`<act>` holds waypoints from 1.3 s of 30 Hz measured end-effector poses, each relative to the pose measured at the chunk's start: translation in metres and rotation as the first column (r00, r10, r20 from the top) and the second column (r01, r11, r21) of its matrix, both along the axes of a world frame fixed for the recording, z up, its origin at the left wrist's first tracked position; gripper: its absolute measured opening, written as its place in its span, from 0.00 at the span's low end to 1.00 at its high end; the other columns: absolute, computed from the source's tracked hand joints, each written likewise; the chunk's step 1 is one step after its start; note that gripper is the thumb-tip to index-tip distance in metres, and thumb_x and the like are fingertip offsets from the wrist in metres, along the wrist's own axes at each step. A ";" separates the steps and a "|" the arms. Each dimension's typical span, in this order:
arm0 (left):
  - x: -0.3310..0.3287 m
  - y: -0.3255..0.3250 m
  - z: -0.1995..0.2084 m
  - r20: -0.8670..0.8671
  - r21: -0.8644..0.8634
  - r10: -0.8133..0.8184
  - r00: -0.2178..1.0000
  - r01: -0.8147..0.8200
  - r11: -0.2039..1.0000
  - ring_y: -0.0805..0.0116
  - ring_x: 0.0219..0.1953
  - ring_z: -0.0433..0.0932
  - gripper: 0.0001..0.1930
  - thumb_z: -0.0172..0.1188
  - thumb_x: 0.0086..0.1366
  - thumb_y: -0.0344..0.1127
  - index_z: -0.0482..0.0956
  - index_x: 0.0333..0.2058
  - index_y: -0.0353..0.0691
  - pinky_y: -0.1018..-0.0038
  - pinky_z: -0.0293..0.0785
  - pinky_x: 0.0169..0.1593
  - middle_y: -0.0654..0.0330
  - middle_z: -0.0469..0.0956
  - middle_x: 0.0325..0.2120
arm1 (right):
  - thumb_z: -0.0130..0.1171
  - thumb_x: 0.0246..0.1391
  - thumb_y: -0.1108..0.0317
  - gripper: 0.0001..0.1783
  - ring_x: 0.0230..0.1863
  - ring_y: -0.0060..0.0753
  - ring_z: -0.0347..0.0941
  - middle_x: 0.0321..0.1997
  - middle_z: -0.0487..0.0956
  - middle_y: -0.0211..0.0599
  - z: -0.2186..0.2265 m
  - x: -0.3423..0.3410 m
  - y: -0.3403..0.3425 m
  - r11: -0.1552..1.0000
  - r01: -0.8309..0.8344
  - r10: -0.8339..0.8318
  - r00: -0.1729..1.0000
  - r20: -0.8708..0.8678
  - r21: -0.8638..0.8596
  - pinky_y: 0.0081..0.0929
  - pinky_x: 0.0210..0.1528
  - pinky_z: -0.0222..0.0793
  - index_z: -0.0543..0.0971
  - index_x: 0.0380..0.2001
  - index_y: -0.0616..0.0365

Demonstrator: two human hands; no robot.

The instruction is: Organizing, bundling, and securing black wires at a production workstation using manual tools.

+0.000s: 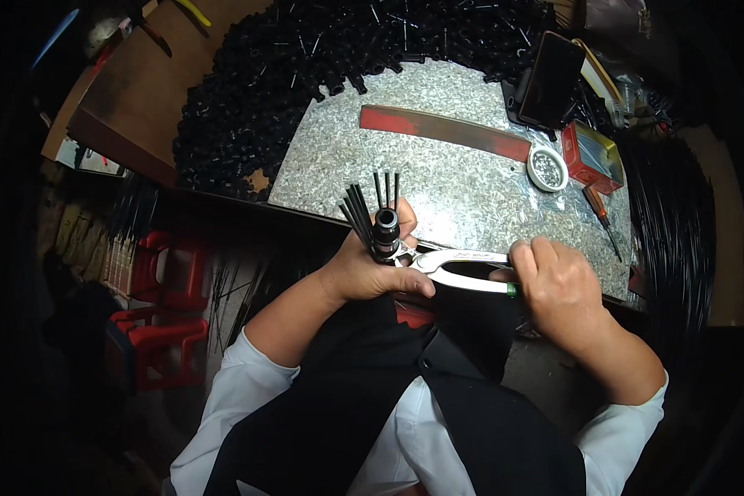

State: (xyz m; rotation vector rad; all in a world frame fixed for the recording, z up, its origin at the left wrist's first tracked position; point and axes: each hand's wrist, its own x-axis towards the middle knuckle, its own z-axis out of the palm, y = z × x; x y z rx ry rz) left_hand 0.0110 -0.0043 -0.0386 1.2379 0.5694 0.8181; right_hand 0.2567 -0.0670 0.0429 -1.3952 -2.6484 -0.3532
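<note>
My left hand (360, 266) is wrapped round a black tubular part (386, 233) with an open round end facing up. Several thin black rods (357, 208) fan out beside the tube, between and past my fingers. A pair of silver pliers (428, 263) lies level across to the right, its jaws up against the base of the tube. I cannot make out exactly what the jaws bite on. My right hand (555, 279) is closed round the ends of the plier handles, which stand apart; one has a green tip.
Behind my hands is a speckled worktop (471, 202), with a large heap of black parts (256, 107) at its back and left. On it lie a red-brown strip (446, 132), a white bowl (547, 187), a red box (591, 178) and a screwdriver (595, 203). A phone (551, 78) leans behind.
</note>
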 end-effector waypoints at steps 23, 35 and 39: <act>-0.022 0.005 0.012 0.469 0.069 0.040 0.882 -0.082 0.994 0.80 0.13 0.58 0.37 0.70 0.43 0.61 0.56 0.37 0.43 0.83 0.56 0.18 0.68 0.60 0.12 | 0.55 0.57 0.73 0.11 0.24 0.22 0.71 0.23 0.74 0.35 -0.013 -0.012 -0.005 0.679 -0.276 -0.457 0.566 -0.686 -0.680 0.21 0.27 0.65 0.62 0.36 0.59; -0.020 -0.006 0.003 0.250 0.020 0.234 0.940 -0.247 0.969 0.86 0.22 0.58 0.43 0.82 0.26 0.41 0.56 0.36 0.46 0.88 0.57 0.24 0.73 0.57 0.25 | 0.54 0.56 0.75 0.12 0.23 0.47 0.73 0.21 0.72 0.45 -0.006 -0.028 -0.022 0.644 -0.320 -0.268 0.756 -0.597 -0.695 0.33 0.25 0.65 0.62 0.39 0.64; -0.013 -0.006 -0.003 0.251 0.077 0.233 0.940 -0.260 0.963 0.85 0.22 0.57 0.41 0.82 0.28 0.34 0.57 0.35 0.46 0.86 0.57 0.24 0.71 0.55 0.28 | 0.55 0.54 0.76 0.14 0.22 0.53 0.72 0.22 0.71 0.48 -0.006 -0.028 -0.024 0.686 -0.302 -0.229 0.775 -0.590 -0.662 0.36 0.23 0.64 0.62 0.39 0.64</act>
